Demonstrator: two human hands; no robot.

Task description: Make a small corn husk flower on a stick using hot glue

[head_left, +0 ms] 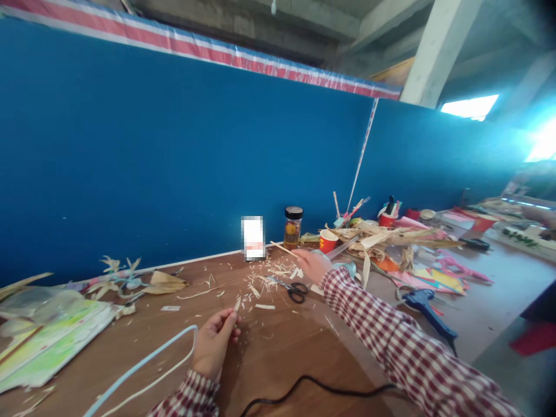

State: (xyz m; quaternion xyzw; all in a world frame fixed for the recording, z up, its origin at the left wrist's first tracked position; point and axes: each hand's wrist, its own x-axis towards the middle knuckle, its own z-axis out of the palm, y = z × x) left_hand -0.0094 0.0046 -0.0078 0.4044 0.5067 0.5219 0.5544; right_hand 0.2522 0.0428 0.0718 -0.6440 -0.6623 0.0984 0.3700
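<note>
My left hand (216, 340) is closed over the brown table, pinching a small pale strip (237, 304) of what looks like dried husk between thumb and fingertips. Farther off to the right, my right hand (313, 266) grips a thin wooden stick (283, 248) whose free end points left, toward the back wall. Between the hands lie scissors with black handles (297, 292) among scattered pale shavings (260, 282). The strip and the stick are well apart. Behind the stick stands a lidded jar (292, 230) of amber liquid.
A blue hot glue gun (428, 310) lies on the right, past my sleeve. Dried husks (386, 237), a red paper cup (328, 241) and pink scissors (464, 266) crowd that side. A black cable (321, 389) and a light-blue tube (143, 356) cross the front. Painted paper (65, 341) lies left.
</note>
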